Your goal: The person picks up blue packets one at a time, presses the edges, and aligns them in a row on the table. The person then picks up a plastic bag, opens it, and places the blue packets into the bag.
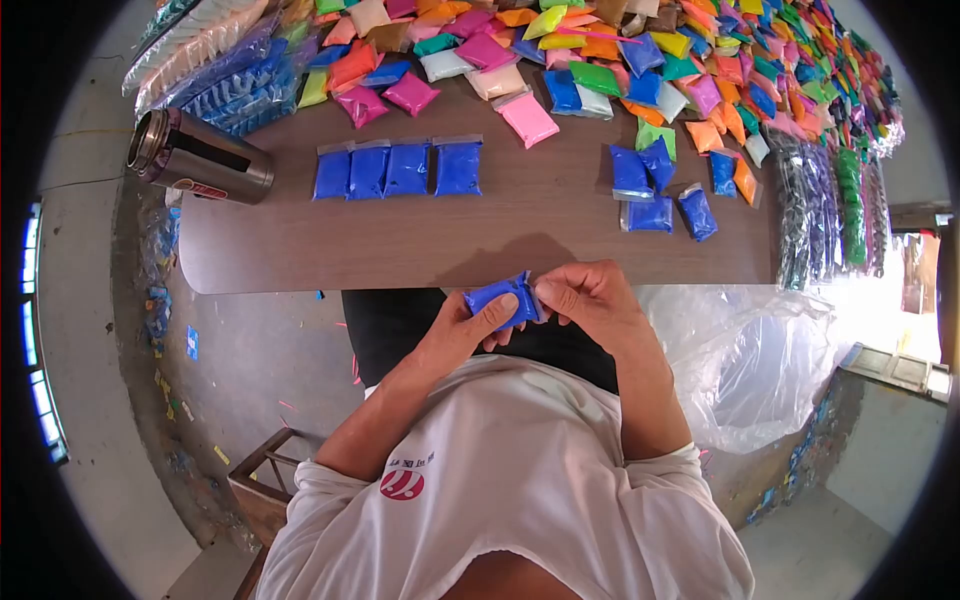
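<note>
A small blue packet is held between my two hands, just off the table's near edge. My left hand grips its body, with the thumb lying across the top. At the packet's right end, my right hand pinches the clear edge between thumb and fingers. Several blue packets lie side by side in a row on the table. To the right, a loose group of blue packets lies scattered, some overlapping.
Piled packets of many colours cover the table's far side. A metal flask lies at the left edge, near bundled blue packets. Plastic-wrapped strips hang over the right edge. A clear plastic bag and a wooden stool are below.
</note>
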A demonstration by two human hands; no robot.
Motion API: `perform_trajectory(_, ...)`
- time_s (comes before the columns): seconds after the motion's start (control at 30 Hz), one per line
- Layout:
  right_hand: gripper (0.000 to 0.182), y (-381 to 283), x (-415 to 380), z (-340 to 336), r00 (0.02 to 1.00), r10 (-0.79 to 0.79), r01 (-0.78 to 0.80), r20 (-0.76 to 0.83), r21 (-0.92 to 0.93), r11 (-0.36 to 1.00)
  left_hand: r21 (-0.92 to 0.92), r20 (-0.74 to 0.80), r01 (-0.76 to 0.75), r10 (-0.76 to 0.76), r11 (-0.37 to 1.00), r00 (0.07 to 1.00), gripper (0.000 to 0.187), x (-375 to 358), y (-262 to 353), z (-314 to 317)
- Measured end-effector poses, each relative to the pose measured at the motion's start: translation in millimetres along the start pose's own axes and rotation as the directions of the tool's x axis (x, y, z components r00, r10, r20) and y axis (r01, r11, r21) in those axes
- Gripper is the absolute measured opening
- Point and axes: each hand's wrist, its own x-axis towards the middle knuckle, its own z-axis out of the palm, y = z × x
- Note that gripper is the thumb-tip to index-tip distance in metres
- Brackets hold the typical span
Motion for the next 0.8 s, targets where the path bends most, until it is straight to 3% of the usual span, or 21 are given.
perform_trajectory(0.8,0.024,1.2,4.8,0.7,1.0,-0.013,0.012,-0.024,-0.027,1.0,0.02,0.0,-0.012,0.012,1.0,1.0,0.043,3.8,-0.8,-3.3)
